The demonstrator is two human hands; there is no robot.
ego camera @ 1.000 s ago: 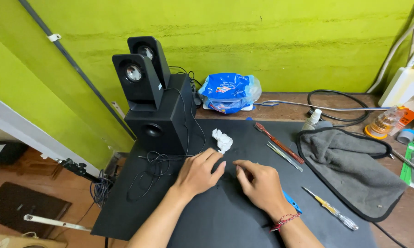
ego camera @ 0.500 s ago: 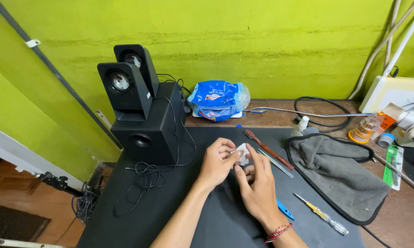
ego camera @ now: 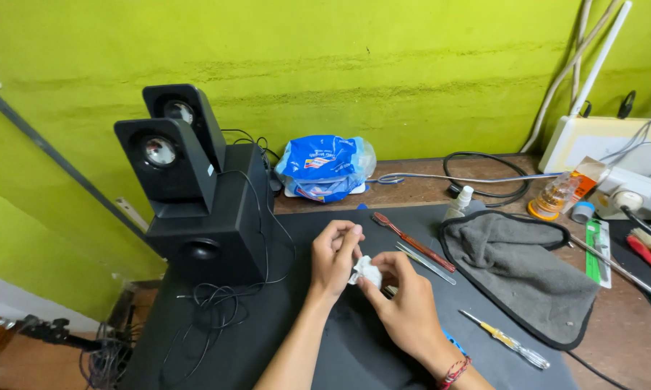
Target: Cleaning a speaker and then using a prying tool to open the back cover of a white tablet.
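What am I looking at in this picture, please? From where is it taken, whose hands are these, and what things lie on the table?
There is no machine here. A person wears a camera on the head, so the picture looks down at that person's own two bare hands over a dark mat on a wooden desk.

The left hand and the right hand meet over the mat and together pinch a small crumpled white wad, perhaps tissue or cloth.

To the left stands a black speaker set with loose cables. Behind the hands, by the green wall, lies a blue plastic bag. To the right lie a brown-handled tool like a toothbrush, a grey cloth and a screwdriver with a yellow handle. More tools and a white box sit at the far right edge.
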